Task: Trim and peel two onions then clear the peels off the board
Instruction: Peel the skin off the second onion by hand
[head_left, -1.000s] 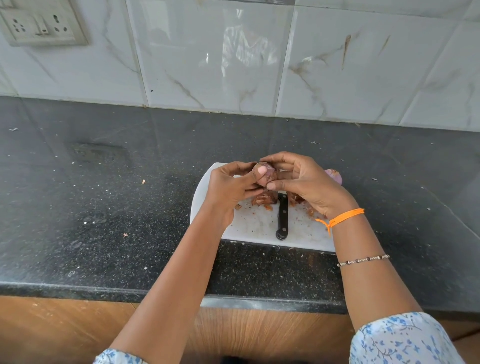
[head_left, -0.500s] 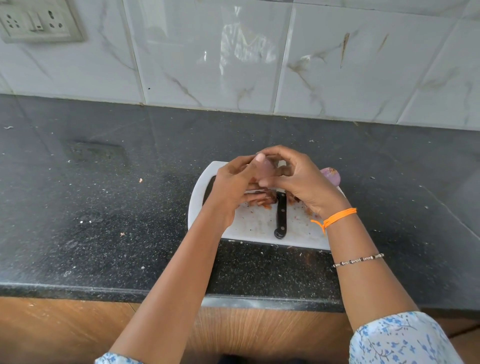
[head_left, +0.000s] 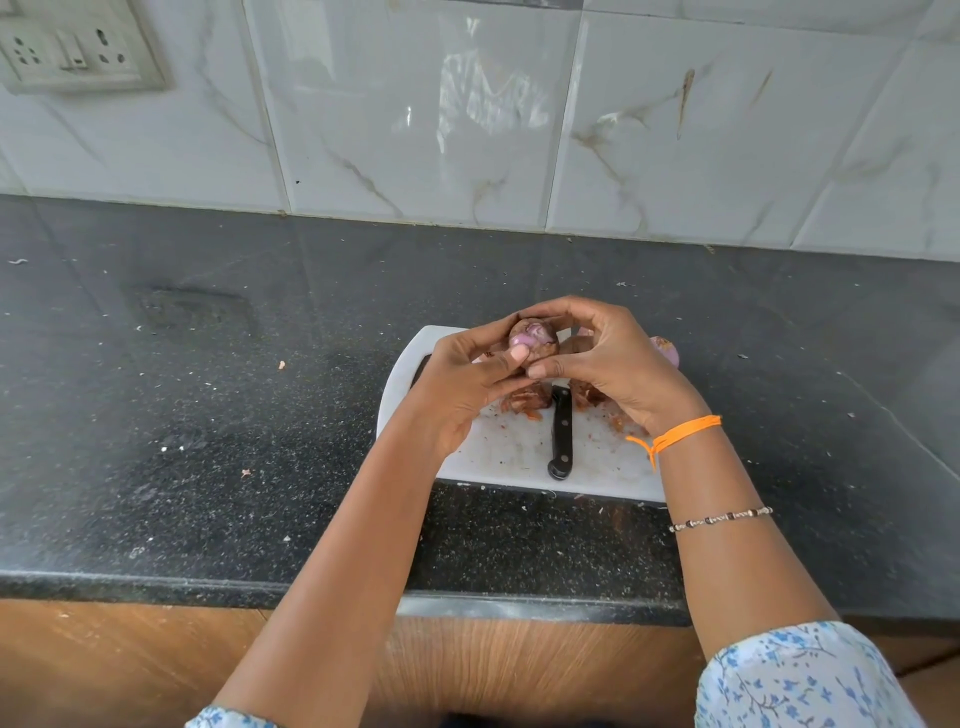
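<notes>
Left hand and right hand both curl round half-peeled purple-brown onion, lifted above white cutting board near counter's front edge so skins drop | black-handled knife parked | second onion at board's right edge

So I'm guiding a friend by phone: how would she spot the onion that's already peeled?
Find the white cutting board on the black counter. At its far right edge, behind the right hand, a smooth pale purple onion peeks out. Unlike the onion held in both hands, it has no brown skin.
</notes>
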